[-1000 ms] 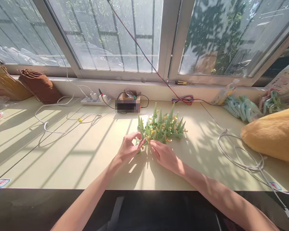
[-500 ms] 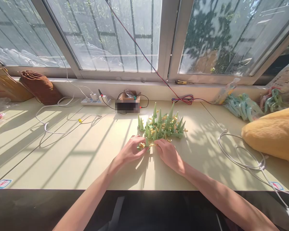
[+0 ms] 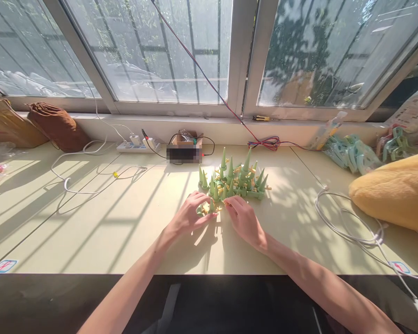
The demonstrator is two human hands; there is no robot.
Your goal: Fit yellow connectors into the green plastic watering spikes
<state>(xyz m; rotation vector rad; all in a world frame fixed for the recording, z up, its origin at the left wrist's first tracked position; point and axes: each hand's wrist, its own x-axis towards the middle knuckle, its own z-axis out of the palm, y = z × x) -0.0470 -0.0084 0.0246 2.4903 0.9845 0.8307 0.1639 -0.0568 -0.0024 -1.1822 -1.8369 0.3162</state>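
Observation:
On the sunlit table stands a cluster of green cone-topped pieces with small yellow parts among them, a toy-like model point(image 3: 245, 174). My left hand point(image 3: 190, 215) is at its near left corner, thumb and fingers closed around a small green cone piece point(image 3: 211, 205) with yellow bits at its base. Just right of it, my right hand point(image 3: 245, 220) pinches with thumb and forefinger at the model's front edge. What sits between those fingertips is too small and too covered to make out.
Behind the model are a small box point(image 3: 184, 138), a white power strip point(image 3: 135, 146) and a coiled red-black cable point(image 3: 269, 143). White cables point(image 3: 348, 227) lie at right beside a yellow plush thing point(image 3: 393, 192). A brown pouch point(image 3: 57, 127) leans at back left.
My right hand's fingertips have lifted slightly, up and away from the small piece. The left hand has shifted a touch upward, its thumb and fingers a little further apart.

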